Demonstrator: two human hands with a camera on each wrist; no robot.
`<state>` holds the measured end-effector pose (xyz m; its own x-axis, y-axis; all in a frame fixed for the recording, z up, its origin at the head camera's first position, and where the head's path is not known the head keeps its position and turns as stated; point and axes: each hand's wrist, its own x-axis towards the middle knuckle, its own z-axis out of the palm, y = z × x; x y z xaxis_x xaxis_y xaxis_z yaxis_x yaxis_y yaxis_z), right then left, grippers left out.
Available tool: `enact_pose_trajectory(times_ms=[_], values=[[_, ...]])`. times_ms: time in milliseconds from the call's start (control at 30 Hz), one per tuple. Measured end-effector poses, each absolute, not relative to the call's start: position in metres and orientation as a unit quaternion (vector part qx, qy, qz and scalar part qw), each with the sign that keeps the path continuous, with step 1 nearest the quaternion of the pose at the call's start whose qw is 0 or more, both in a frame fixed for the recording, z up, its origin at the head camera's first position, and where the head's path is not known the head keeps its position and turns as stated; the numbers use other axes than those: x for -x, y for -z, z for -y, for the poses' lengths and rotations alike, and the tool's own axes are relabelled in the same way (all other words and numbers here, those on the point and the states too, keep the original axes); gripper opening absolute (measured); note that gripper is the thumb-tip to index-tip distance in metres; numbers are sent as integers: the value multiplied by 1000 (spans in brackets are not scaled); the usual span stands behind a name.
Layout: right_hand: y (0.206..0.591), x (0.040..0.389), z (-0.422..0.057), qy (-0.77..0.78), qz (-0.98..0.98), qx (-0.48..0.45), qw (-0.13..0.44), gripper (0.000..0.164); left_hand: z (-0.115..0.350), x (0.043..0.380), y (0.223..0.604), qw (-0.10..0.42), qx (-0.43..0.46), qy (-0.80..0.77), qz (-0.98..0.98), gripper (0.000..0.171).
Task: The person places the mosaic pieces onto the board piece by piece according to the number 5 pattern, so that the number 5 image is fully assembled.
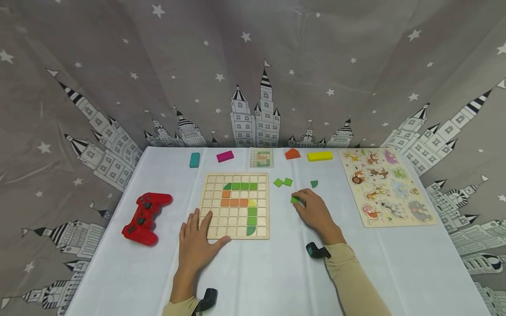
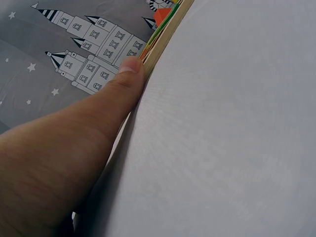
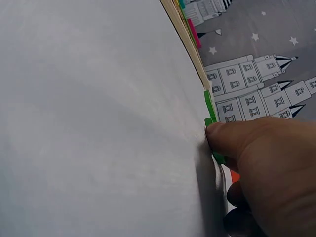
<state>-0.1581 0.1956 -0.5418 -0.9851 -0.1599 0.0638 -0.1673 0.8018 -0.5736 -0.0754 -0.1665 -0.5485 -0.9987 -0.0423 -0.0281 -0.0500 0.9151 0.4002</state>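
Note:
A square wooden grid board [image 1: 234,220] lies on the white table. Green, orange and yellow tiles sit in its cells in a bent, S-like path, with quarter-round pieces at some corners. My left hand [image 1: 196,245] rests spread at the board's lower left corner, fingertips over the cells and thumb along the front edge, as the left wrist view also shows. Right of the board, my right hand [image 1: 316,213] pinches a green square tile [image 1: 294,199] close over the cloth. Two green square tiles [image 1: 283,181] and a dark green quarter-round tile [image 1: 314,184] lie just beyond it.
At the left lies a red game controller [image 1: 144,218]. Along the back are a teal block [image 1: 194,160], a magenta block [image 1: 225,156], a pattern card [image 1: 262,157], an orange block [image 1: 292,153] and a yellow block [image 1: 320,156]. An animal puzzle board [image 1: 365,221] lies at the right.

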Motion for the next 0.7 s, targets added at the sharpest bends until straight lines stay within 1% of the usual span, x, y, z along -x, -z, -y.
enact_pose_trajectory(times_ms=[133,300,533,700], values=[[542,156,-192,-296,951,-82,12,30,167,75,548,14,25,-203,-979,105],[545,149,-179,-304,948,-93,21,28,167,74,548,8,26,-205,-978,104],[544,130,-136,-345,920,-182,39,23,167,75,548,13,24,-201,-979,105],[538,114,-101,-330,909,-253,37,20,166,75,546,20,21,-199,-980,106]])
